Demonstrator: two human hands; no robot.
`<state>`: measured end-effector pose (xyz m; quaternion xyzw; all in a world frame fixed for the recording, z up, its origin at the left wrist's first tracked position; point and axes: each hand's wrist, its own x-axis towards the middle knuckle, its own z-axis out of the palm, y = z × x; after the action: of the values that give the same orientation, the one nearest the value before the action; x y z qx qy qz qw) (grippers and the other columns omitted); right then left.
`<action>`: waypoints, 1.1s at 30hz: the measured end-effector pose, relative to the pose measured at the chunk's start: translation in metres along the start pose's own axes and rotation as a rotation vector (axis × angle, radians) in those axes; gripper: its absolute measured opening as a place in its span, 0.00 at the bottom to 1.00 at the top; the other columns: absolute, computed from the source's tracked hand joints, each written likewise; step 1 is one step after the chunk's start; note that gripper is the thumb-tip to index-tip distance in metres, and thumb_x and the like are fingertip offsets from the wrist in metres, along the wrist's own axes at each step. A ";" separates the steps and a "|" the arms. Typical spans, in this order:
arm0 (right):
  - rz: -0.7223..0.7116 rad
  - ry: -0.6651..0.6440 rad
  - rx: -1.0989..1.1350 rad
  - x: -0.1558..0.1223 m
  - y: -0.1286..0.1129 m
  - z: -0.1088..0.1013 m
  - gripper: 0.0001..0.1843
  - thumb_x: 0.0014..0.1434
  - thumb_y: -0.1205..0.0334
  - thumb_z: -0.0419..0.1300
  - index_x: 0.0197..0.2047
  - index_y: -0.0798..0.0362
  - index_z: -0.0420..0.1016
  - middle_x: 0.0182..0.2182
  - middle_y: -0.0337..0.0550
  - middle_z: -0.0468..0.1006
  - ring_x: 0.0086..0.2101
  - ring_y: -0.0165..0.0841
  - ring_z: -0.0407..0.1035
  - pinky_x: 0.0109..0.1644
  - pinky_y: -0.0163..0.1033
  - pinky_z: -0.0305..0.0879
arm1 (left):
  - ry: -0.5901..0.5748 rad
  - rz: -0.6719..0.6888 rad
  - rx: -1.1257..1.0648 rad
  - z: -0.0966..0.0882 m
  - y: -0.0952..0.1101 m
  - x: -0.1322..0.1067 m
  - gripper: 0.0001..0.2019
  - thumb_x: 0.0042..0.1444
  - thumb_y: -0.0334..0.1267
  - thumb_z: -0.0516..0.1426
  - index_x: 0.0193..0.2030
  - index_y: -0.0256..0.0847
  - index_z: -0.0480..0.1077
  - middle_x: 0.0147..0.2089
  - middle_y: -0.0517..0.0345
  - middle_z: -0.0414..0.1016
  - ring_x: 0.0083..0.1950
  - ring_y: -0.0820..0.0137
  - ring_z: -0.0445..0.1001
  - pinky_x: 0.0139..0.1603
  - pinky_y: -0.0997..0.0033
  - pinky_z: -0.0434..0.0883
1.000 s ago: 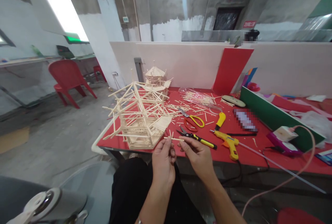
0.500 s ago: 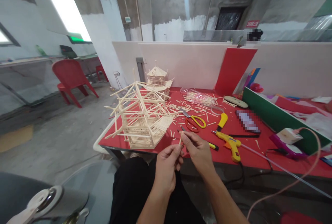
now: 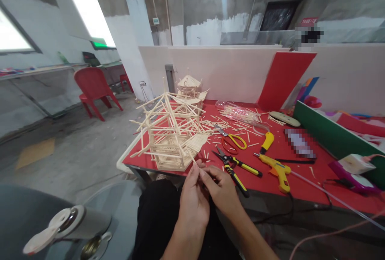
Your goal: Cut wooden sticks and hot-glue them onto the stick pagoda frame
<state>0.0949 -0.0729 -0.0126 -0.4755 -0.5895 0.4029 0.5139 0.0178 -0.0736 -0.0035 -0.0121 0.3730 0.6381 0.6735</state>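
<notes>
A thin wooden stick [image 3: 194, 160] pokes up from between my fingertips, in front of the table's edge. My left hand [image 3: 195, 202] pinches it near the top, the palm turned partly upward. My right hand [image 3: 221, 189] is closed against the left fingertips, thumb and fingers at the same stick; its lower part is hidden by the hands. Just beyond stands an open-framed stick model of a pavilion [image 3: 168, 131], its slatted roof panel [image 3: 197, 143] facing me. To the right of my hands lie yellow-and-black pruning shears [image 3: 233, 163], blades apart.
On the red table [image 3: 216, 109] are scissors [image 3: 237, 141], a yellow glue gun [image 3: 278, 169], loose sticks [image 3: 215, 124], a bagged bundle [image 3: 237, 112] and a phone [image 3: 300, 143]. Behind stands a smaller pavilion model [image 3: 189, 87]. A flask [image 3: 87, 222] sits at lower left; a cable [image 3: 331, 230] hangs right.
Both hands have moved slightly left and closer together, the stick with them, towards the pavilion's front. The pruning shears have come into fuller view. The camera has turned a little left.
</notes>
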 end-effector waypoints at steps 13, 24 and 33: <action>0.052 0.020 0.154 0.013 0.003 0.005 0.13 0.60 0.55 0.57 0.30 0.53 0.76 0.27 0.38 0.74 0.30 0.30 0.67 0.34 0.34 0.62 | -0.078 0.105 -0.011 0.003 0.011 0.014 0.07 0.42 0.30 0.67 0.31 0.36 0.76 0.30 0.59 0.75 0.31 0.75 0.73 0.33 0.78 0.70; 0.018 0.059 0.093 0.018 0.004 0.007 0.14 0.60 0.53 0.57 0.30 0.53 0.75 0.26 0.38 0.74 0.29 0.30 0.67 0.33 0.34 0.62 | -0.083 0.158 0.044 0.007 0.015 0.018 0.10 0.41 0.33 0.68 0.31 0.36 0.75 0.31 0.59 0.73 0.32 0.74 0.72 0.33 0.77 0.69; -0.054 0.097 0.024 0.022 0.003 0.007 0.13 0.62 0.56 0.56 0.31 0.53 0.76 0.28 0.39 0.75 0.30 0.30 0.69 0.34 0.34 0.62 | -0.093 0.146 0.038 0.008 0.015 0.022 0.09 0.41 0.32 0.68 0.30 0.37 0.75 0.31 0.59 0.73 0.33 0.73 0.72 0.35 0.75 0.71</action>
<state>0.0878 -0.0507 -0.0112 -0.4721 -0.5717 0.3723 0.5584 0.0063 -0.0481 -0.0022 0.0578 0.3532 0.6781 0.6419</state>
